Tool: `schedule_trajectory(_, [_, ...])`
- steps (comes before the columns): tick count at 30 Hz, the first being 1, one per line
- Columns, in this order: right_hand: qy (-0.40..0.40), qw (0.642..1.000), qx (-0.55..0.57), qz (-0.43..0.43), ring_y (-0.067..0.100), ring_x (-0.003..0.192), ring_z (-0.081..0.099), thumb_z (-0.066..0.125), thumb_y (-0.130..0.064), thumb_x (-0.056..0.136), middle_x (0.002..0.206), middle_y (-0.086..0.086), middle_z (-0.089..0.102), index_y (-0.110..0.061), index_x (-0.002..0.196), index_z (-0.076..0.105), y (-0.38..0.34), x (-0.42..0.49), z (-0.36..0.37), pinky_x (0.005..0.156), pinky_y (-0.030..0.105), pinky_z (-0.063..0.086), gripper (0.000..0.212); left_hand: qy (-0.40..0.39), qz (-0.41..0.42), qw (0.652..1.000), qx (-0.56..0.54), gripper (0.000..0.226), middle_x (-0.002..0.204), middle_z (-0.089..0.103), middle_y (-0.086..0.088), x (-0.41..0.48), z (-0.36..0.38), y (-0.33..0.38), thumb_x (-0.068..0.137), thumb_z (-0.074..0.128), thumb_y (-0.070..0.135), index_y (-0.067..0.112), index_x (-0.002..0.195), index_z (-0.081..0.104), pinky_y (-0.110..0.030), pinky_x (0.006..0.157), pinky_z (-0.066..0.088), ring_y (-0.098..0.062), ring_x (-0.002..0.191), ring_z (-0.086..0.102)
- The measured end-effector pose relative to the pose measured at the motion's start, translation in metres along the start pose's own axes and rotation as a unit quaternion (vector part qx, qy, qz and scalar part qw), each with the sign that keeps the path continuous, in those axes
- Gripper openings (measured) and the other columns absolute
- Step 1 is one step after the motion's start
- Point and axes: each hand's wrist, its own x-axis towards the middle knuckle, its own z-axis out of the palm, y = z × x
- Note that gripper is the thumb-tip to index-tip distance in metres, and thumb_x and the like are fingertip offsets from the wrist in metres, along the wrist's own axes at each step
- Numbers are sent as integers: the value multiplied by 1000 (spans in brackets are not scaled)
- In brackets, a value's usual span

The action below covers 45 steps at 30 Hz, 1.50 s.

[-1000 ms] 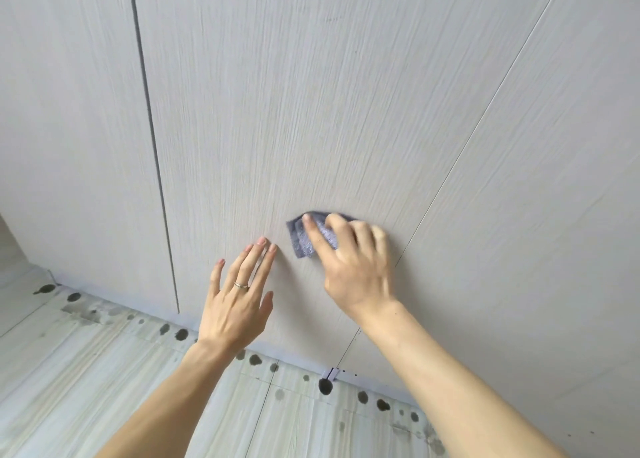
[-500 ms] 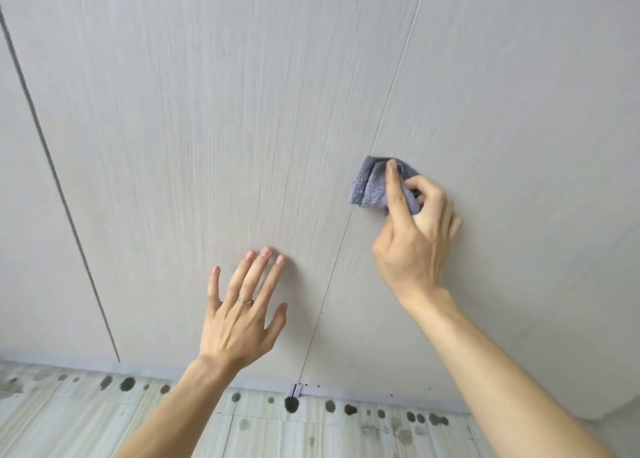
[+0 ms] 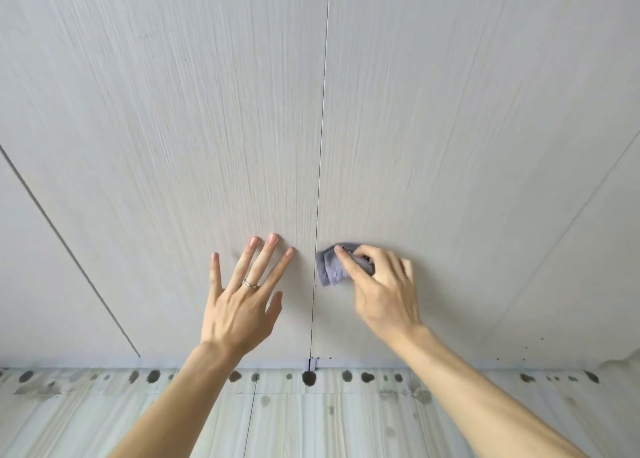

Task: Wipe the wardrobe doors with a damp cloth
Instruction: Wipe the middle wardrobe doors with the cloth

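Pale wood-grain wardrobe doors (image 3: 207, 111) fill nearly the whole view, their fine vertical streaks running up out of sight. A thin dark seam (image 3: 320, 180) divides the two middle panels, and further seams slant away at the far left and far right. Below the doors runs a striped, light-toned tiled floor (image 3: 311, 423), dotted along the wardrobe's foot with dark blotches (image 3: 308, 378).

The person's left hand (image 3: 239, 305) is spread wide, fingers straight and fanned, fingertips (image 3: 273, 239) laid against the panel just left of the seam. It holds nothing, and a ring (image 3: 250, 283) shows on one finger.

The right hand (image 3: 384, 291), slightly blurred, has its fingers curled round a bunched grey-lilac cloth (image 3: 330, 270) and presses it to the panel just right of the seam, low on the door. The cloth's loose edge sticks out towards the seam, level with the other hand's fingers. Both bare forearms reach up from the bottom of the view.
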Motion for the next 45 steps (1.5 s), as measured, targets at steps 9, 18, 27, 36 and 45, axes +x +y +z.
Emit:
schedule_trajectory(9, [75,996,38,-27,26,90,56,52,-11,98,108,3,68,-31,125,70,-15,13,23,72,39,44,39,-1,-10,1000,-7,106,170,-1,5,-6,25,2,80,81,36,31,162,13,-62,119,-9,-22,157,-2])
schedule_trajectory(18, [-34,995,1,-93,22,83,55,68,-4,77,101,-3,67,-33,112,75,-13,-39,45,77,36,32,46,15,28,999,34,108,169,-8,7,-12,39,-14,84,79,37,32,162,4,-69,118,9,-20,156,-4])
schedule_trajectory(27, [47,998,43,9,22,84,54,64,-9,90,102,0,67,-34,118,74,-23,-27,47,71,38,33,39,-52,32,998,31,105,167,-19,10,-30,47,-26,87,74,44,33,162,0,-67,118,-2,-18,155,-15])
schedule_trajectory(36, [-29,997,43,-55,23,75,55,71,4,77,95,0,67,-32,112,76,-25,-80,84,73,36,36,51,-30,-1,1000,-5,117,166,-21,10,-39,66,-12,79,78,51,31,161,-4,-67,118,4,-19,154,-17])
schedule_trajectory(45, [-76,991,7,-108,23,69,56,39,-2,96,94,-2,67,-29,111,75,-22,-107,101,71,36,37,48,-20,-26,999,-13,120,166,-23,8,-56,91,-2,79,81,47,29,161,-4,-67,119,4,-21,154,-19])
